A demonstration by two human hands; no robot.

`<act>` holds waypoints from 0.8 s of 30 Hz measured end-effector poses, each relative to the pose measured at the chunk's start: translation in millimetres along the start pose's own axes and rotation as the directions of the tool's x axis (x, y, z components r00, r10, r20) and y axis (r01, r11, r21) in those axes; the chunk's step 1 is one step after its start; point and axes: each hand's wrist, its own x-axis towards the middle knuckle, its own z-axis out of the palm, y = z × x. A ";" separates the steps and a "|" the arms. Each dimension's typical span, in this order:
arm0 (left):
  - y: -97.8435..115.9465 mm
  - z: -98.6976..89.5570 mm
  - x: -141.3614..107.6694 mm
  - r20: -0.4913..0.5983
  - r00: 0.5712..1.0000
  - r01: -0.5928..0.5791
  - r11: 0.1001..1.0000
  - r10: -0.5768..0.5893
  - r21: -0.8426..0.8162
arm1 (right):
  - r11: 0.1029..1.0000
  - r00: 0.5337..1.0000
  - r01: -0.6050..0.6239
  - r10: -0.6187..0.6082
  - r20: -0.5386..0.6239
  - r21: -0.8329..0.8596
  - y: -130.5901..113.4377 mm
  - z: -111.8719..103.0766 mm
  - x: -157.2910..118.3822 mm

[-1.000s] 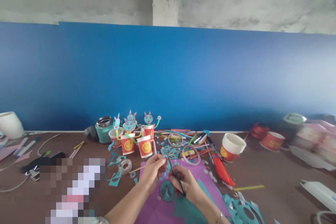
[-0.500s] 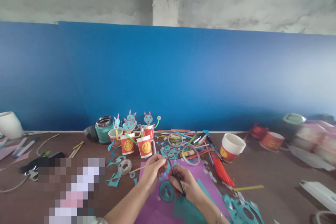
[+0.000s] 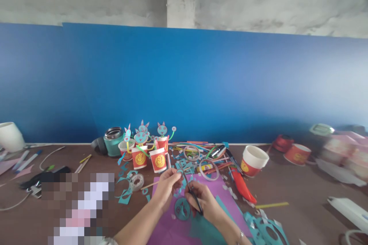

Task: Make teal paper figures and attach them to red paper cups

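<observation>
Paper piece [image 3: 179, 171], one small blue bit, is pinched between thumb and fingertips of the left hand [image 3: 169, 182], above a purple sheet [image 3: 163, 226]. The right hand [image 3: 202, 199] grips one pair of scissors [image 3: 194, 196] by the handles, blades pointing up beside the piece; whether they are parted I cannot tell. Taking the hands as centre, one blue disc [image 3: 181, 214] with drawn lines lies at six o'clock, one tape roll [image 3: 140, 178] at nine. Between ten and eleven stand at least four red cups [image 3: 140, 159] with four rabbit faces [image 3: 162, 128]; the front two cups each bear a round gold emblem, too small to read. Two pale rings [image 3: 209, 179] lie at twelve and two, and farther out at two stands a cup stack [image 3: 255, 154], its yellow mark unreadable.
</observation>
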 end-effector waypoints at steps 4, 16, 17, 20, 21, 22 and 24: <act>-1.3 -1.0 -0.3 0.007 1.000 0.002 1.000 -0.002 -0.031 | 1.000 1.000 -0.002 0.002 -0.003 -0.001 -1.8 0.6 0.0; -5.0 -2.6 1.7 0.009 1.000 0.001 0.998 -0.001 -0.057 | 0.999 1.000 0.012 -0.012 0.000 0.040 1.9 0.6 1.1; -5.2 -2.7 1.6 0.012 1.000 0.002 0.998 -0.002 -0.060 | 0.999 1.000 0.013 -0.013 0.004 0.044 1.8 0.6 1.3; -4.9 -2.8 1.2 0.022 1.000 0.006 0.998 -0.004 -0.063 | 0.999 1.000 0.013 -0.013 0.009 0.039 1.0 0.4 1.3; -4.6 -2.8 1.2 0.024 1.000 0.005 0.998 -0.004 -0.063 | 0.999 1.000 0.009 -0.009 0.009 0.034 0.6 0.2 1.2; -4.4 -2.8 1.2 0.025 1.000 0.003 0.998 -0.001 -0.064 | 1.000 1.000 0.006 -0.006 0.008 0.031 0.2 0.1 1.0; -3.9 -2.7 1.4 0.024 1.000 -0.003 0.998 0.004 -0.065 | 1.000 1.000 0.001 -0.001 0.005 0.027 -0.4 0.0 0.7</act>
